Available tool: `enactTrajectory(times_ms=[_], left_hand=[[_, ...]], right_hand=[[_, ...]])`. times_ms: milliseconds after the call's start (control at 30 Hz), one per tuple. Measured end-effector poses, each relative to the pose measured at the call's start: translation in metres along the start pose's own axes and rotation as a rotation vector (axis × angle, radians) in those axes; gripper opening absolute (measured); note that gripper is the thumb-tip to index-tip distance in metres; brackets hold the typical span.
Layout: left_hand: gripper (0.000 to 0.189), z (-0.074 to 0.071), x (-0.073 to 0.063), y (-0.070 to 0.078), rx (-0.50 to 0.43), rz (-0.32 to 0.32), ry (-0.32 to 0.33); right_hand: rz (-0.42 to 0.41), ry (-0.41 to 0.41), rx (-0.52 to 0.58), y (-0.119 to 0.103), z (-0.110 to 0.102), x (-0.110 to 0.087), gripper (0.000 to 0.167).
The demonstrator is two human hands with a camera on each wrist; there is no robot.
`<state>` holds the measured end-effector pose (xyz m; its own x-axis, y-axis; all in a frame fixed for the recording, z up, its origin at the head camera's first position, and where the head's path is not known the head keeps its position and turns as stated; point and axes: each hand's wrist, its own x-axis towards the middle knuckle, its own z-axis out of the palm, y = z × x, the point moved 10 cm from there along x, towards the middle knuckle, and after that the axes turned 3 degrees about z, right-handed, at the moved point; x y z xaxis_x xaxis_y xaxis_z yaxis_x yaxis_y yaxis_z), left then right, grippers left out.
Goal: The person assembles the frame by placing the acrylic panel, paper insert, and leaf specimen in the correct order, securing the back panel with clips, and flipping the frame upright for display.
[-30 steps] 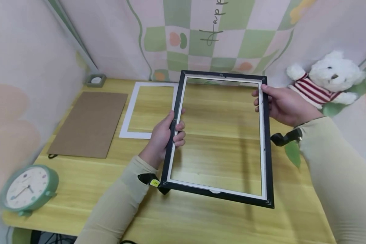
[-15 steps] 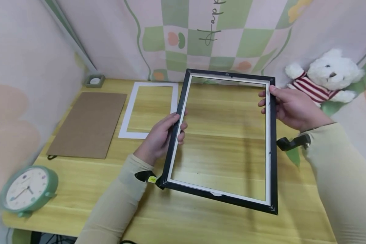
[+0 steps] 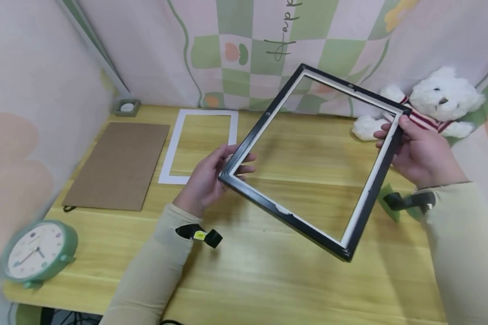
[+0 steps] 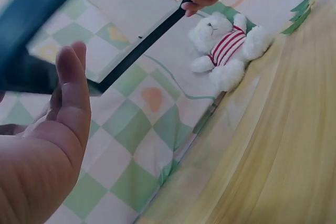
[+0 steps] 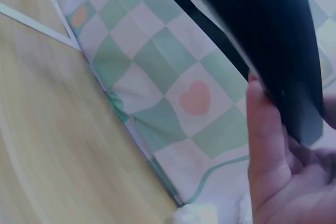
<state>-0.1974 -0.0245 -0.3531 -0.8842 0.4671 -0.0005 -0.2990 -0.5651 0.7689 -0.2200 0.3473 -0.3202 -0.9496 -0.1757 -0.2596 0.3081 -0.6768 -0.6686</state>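
A black picture frame (image 3: pixel 373 194) with a white inner edge is held up tilted over the table, one corner pointing toward me. My right hand (image 3: pixel 427 155) grips it near the upper right corner, thumb on the near face and fingers behind. Against the left corner lies my left hand (image 3: pixel 205 180), its fingers fairly straight and reaching behind the border. In the left wrist view those fingers (image 4: pixel 73 93) stand upright beside the frame's edge. The right wrist view shows the dark border (image 5: pixel 268 40) between the right thumb and fingers.
On the wooden table (image 3: pixel 248 280) lie a brown backing board (image 3: pixel 118 167) and a white paper mat (image 3: pixel 175 144). A green clock (image 3: pixel 38 250) stands front left. A white teddy bear (image 3: pixel 443 99) sits at the back right, near the right hand. A patterned curtain hangs behind.
The frame has turned clockwise and shifted up and right, its lower left corner swinging up to the left hand. My right hand has moved right with it; the left fingers have straightened.
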Motion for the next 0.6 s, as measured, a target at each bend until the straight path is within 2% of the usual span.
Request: enactTrajectory(times_ms=[133,300,467,600], left_hand=[[0.037,-0.004,0.002,0.004,-0.054,0.054,-0.006],[0.03,-0.012,0.005,0.001,-0.03,0.078,0.035],[0.021,-0.016,0.007,-0.01,0.073,0.044,0.081],[0.023,-0.022,0.009,-0.015,0.146,0.022,0.152]], right_hand=[[-0.04,0.082,0.105,0.002,-0.014,-0.008,0.022],[-0.105,0.14,0.205,0.012,-0.023,-0.016,0.02],[-0.18,0.182,0.234,0.028,-0.025,-0.025,0.022],[-0.206,0.192,0.237,0.042,-0.022,-0.03,0.023]])
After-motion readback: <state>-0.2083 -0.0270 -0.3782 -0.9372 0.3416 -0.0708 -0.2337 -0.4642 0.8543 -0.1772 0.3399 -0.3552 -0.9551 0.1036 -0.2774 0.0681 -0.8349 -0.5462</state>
